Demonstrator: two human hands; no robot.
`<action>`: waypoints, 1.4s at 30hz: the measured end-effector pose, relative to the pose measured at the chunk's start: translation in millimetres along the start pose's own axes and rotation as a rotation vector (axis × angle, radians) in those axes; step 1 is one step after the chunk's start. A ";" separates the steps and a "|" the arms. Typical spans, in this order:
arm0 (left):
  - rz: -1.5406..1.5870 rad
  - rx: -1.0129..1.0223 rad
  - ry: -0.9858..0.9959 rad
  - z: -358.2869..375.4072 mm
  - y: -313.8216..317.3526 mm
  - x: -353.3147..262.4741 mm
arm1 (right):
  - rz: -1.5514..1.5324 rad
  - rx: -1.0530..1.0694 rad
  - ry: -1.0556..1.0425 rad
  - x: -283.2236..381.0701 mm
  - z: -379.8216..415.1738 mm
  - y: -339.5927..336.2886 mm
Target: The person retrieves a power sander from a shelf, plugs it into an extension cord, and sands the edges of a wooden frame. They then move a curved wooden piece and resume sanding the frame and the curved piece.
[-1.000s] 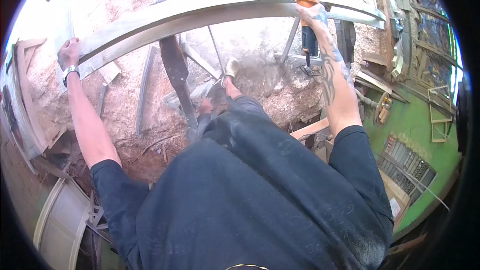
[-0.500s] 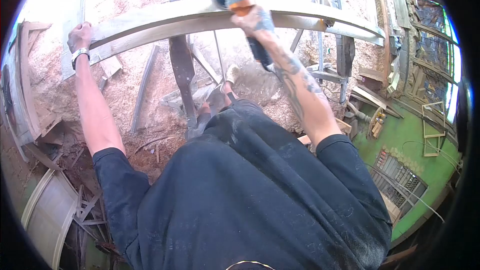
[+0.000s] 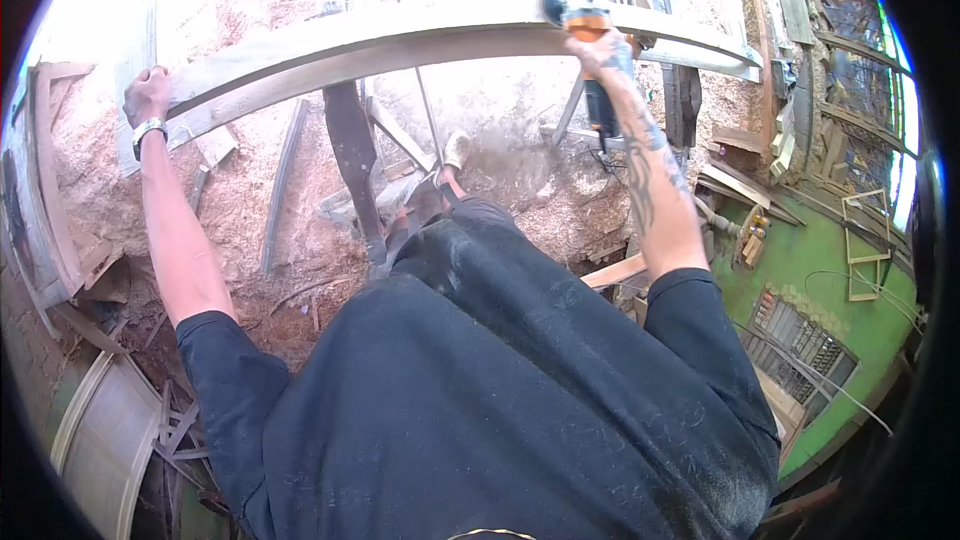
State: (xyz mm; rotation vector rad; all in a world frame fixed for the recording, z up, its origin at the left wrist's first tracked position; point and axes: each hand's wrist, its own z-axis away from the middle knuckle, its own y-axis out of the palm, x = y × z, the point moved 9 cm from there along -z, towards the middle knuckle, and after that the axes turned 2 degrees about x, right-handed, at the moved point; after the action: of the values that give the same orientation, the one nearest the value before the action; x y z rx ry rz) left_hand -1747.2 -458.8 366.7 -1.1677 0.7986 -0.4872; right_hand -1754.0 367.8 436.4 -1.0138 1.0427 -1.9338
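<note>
A long pale wooden plank (image 3: 400,52) runs from left to right in front of me. At its left end my left hand (image 3: 148,96) is closed around the wood, a metal-banded watch on the wrist. My right hand (image 3: 606,52) grips an orange and black angle grinder (image 3: 601,110) near its head. The grinder's round disc (image 3: 553,6) points left and lies over the right half of the plank in this view. The black grinder body hangs down from the hand, with its cord end toward me.
Wood shavings (image 3: 250,195) cover the ground. A dark timber post (image 3: 350,145) stands under the plank near my feet. Loose boards lie left and right. At right is a green floor (image 3: 800,270) with a small wooden frame (image 3: 866,245); a pale panel (image 3: 105,430) leans lower left.
My right hand and the grinder have moved right along the plank. My left hand stays on the plank's left end; the view has shifted slightly.
</note>
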 end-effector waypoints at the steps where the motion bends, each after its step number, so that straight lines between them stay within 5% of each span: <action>1: -0.002 0.003 -0.004 1.4 -0.3 -1.6 | 0.068 -0.048 -0.021 -30.8 -26.5 -4.2; 8: -0.024 -0.001 0.012 0.6 -3.3 -0.2 | -0.005 -0.110 -0.051 -12.0 -17.4 -5.1; 10: -0.011 -0.003 0.033 -1.8 -0.4 -0.3 | 0.023 -0.150 -0.204 4.5 -15.1 7.7; 19: -0.013 -0.017 -0.010 5.5 -4.1 -4.4 | 0.058 -0.130 0.018 -37.8 -27.8 2.1; 24: -0.013 -0.007 -0.011 3.1 -0.5 -3.7 | -0.063 -0.091 -0.071 18.6 22.2 24.8; 28: 0.014 -0.009 0.001 -0.8 1.9 0.6 | -0.109 -0.110 -0.342 82.8 51.8 57.1; 30: 0.016 0.011 0.021 -9.1 6.0 8.5 | -0.009 0.068 -0.281 105.2 50.9 89.3; 32: 0.020 0.026 0.043 -13.4 5.8 4.1 | -0.089 0.020 -0.344 126.6 61.8 92.6; 36: -0.004 0.029 0.031 -11.8 6.4 5.9 | -0.039 0.018 -0.281 100.5 48.4 79.1; 39: -0.044 0.010 0.004 -10.0 4.0 7.7 | -0.056 -0.195 -0.318 33.4 16.0 44.0; 42: -0.074 0.004 0.018 -8.7 2.2 0.8 | -0.057 -0.131 0.073 -54.6 -14.8 1.0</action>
State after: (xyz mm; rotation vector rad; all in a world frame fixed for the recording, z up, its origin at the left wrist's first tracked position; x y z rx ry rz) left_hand -1753.6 -464.0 362.8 -1.1940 0.7720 -0.5610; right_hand -1742.5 418.4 413.7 -1.0618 1.2076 -1.9826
